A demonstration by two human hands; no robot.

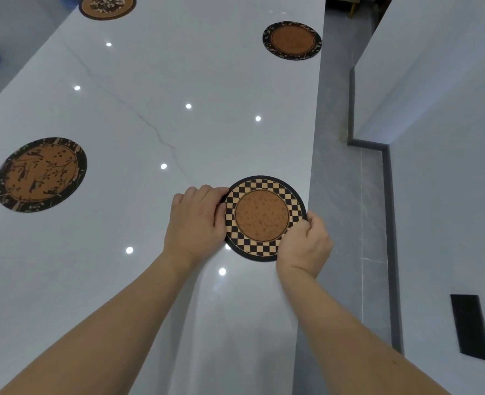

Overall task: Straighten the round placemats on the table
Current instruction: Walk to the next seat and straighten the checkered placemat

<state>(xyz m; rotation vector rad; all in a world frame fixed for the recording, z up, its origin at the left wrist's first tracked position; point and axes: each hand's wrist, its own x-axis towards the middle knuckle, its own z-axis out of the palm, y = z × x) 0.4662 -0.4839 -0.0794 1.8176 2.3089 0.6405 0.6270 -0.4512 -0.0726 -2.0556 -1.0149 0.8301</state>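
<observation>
We stand over a long glossy white table (155,81), veined with a thin grey crack line and dotted with bright reflections of ceiling lights. Its right edge runs beside a grey tiled floor (338,172) and a white wall (435,109) with a dark skirting strip.

Four round placemats lie on the table. The biggest in view is the bird-and-branch placemat (40,174) near the left edge, flat and well apart from our hands. Close to the right edge sits the checkered placemat (262,218), with a black-and-tan checker ring around a brown speckled centre; its right rim nearly meets the table's edge. Farther along the same edge is the leaf-bordered placemat (292,40), and at the far left top a speckled placemat (107,5) is partly cut off by the frame.

Our left hand (197,220) has its fingers curled closed on the left rim of the checkered placemat, thumb on top. Our right hand (307,243) pinches the lower right rim the same way, fingers folded in at the table's edge.
</observation>
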